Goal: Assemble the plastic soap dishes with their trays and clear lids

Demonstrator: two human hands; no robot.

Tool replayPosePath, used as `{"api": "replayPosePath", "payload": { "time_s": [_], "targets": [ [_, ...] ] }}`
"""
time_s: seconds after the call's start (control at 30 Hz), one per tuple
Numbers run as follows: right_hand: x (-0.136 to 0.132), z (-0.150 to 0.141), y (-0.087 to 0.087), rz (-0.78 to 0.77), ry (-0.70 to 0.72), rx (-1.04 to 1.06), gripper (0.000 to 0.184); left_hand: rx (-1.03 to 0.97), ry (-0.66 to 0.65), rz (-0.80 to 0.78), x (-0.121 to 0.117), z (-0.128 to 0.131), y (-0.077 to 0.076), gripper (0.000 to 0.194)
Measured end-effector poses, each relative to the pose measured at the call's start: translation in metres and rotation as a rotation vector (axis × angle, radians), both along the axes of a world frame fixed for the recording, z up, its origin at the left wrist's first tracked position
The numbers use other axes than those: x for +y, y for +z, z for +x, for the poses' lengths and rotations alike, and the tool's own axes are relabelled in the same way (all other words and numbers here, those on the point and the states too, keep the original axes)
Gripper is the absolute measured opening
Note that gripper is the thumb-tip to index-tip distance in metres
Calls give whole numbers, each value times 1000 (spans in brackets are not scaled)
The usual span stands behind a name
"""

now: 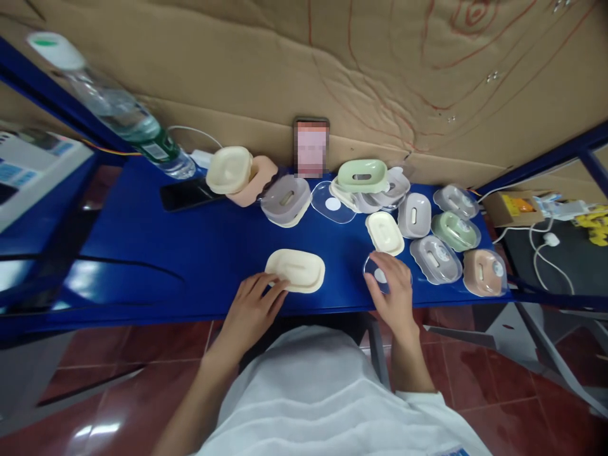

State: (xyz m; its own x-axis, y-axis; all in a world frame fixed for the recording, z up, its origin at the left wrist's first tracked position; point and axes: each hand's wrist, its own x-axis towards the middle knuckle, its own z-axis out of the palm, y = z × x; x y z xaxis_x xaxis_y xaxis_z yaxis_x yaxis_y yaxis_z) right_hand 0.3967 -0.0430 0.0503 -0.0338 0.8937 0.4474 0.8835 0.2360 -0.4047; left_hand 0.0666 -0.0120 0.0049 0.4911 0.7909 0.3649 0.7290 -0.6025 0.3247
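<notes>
In front of me on the blue table lies a cream soap dish piece (304, 271), shallow and oblong. My left hand (254, 304) grips its left near edge, with the fingers and thumb bent over the rim. To the right, my right hand (394, 285) has its thumb and fingers curved around a clear lid (380, 276) with a round white sticker, partly hidden beneath the hand. Just beyond that hand lies a cream soap dish tray (385, 233). Close by on the right is a lidded grey soap dish (436, 259).
Several soap dishes stand at the back, including a green one (363, 176), a grey one (285, 197) and a cream one (230, 169). Another clear lid (332, 204) lies between them. A black phone (190, 194), a water bottle (137, 130) and a propped screen (311, 147) are behind.
</notes>
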Motion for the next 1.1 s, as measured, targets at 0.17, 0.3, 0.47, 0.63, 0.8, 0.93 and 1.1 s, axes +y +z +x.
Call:
{"api": "replayPosePath", "payload": {
  "time_s": [0.17,0.3,0.47,0.63,0.8,0.93,1.1],
  "targets": [
    [32,-42,11,-28,115,40,30,-72,48,-12,-11,-13,-4,20],
    [30,-72,1,-59,237,45,29,-180,-8,-62,-9,-10,-5,23],
    [15,-73,-8,-108,250,19,29,-190,-12,-60,29,4,14,27],
    [39,-27,4,-139,-199,-91,35,60,155,-71,98,30,46,51],
    [85,-7,3,-447,-476,-295,45,243,285,-218,133,50,56,52],
    [103,-6,-11,-431,-487,-289,34,249,296,-232,131,49,50,37],
    [94,2,-13,-345,-383,-224,25,-73,286,-208,115,24,43,28]
  ]
}}
